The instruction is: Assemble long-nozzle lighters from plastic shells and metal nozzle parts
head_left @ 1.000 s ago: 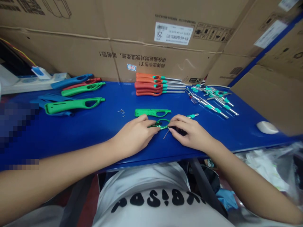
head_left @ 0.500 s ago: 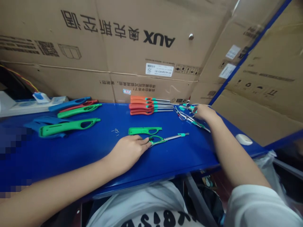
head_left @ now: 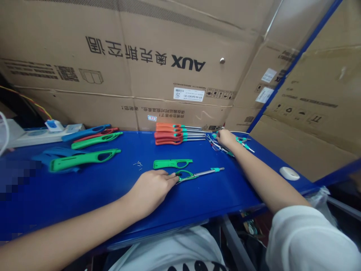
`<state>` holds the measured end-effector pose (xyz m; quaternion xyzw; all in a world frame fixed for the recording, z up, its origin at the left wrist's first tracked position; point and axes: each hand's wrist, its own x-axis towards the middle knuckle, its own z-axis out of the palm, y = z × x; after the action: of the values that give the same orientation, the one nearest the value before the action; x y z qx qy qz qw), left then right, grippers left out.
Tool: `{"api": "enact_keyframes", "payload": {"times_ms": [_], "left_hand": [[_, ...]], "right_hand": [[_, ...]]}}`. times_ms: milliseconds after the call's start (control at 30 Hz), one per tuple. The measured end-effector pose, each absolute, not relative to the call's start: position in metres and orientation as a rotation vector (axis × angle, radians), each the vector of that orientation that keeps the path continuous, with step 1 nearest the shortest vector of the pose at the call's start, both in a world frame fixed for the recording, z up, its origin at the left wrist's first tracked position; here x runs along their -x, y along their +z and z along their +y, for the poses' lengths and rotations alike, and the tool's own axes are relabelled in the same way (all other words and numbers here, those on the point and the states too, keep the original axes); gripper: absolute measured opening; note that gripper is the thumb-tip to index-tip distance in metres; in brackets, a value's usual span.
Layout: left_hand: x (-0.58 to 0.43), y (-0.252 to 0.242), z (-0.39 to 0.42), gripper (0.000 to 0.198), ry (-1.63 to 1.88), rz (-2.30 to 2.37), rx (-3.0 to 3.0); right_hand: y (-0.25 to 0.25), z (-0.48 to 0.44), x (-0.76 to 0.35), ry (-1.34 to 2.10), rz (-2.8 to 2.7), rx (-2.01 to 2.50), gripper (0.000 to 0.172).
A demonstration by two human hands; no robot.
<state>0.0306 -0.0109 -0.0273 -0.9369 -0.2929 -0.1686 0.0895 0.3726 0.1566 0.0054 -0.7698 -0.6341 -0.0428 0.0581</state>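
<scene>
My left hand (head_left: 150, 188) lies on the blue table (head_left: 113, 188), fingers curled over the left end of a green handle half with a metal tube (head_left: 197, 174) sticking out to the right. Another green handle shell (head_left: 172, 163) lies just behind it. My right hand (head_left: 225, 138) reaches far back right into a pile of metal tubes with teal collars (head_left: 239, 143); its fingers are bent on the pile and I cannot make out what they grip.
A stack of orange-handled assembled pieces (head_left: 175, 133) lies at the back centre. Green, red and blue handle shells (head_left: 87, 146) lie at the left, with a power strip (head_left: 42, 131) behind. Small pins (head_left: 137, 164) lie loose. Cardboard boxes (head_left: 169, 64) wall the back and right. A white oval object (head_left: 289, 173) sits at the right.
My right hand left the green handle piece and reached to the tube pile at the back right. My left hand stayed on the piece. The camera tilted upward.
</scene>
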Motion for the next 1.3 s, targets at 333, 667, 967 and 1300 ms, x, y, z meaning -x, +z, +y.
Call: {"api": "enact_keyframes", "payload": {"times_ms": [333,667,967,1300], "left_hand": [[-0.026,-0.017,-0.009,0.028,-0.398,-1.045,2.839],[-0.023,-0.018,0.0,0.031,-0.599,-1.077,2.994],[-0.026,-0.019,0.002,0.023,-0.758,-1.151,3.135],[-0.028,-0.016,0.003,0.025,-0.773,-1.421,3.202]], "right_hand": [[0.034,0.1,-0.329,0.187,-2.215,1.881,0.024],[0.005,0.017,-0.29,0.49,-2.644,0.973,0.009],[-0.002,0.012,-0.283,0.116,-2.81,1.018,0.016],[-0.006,0.005,-0.274,0.054,-2.875,0.966,0.017]]}}
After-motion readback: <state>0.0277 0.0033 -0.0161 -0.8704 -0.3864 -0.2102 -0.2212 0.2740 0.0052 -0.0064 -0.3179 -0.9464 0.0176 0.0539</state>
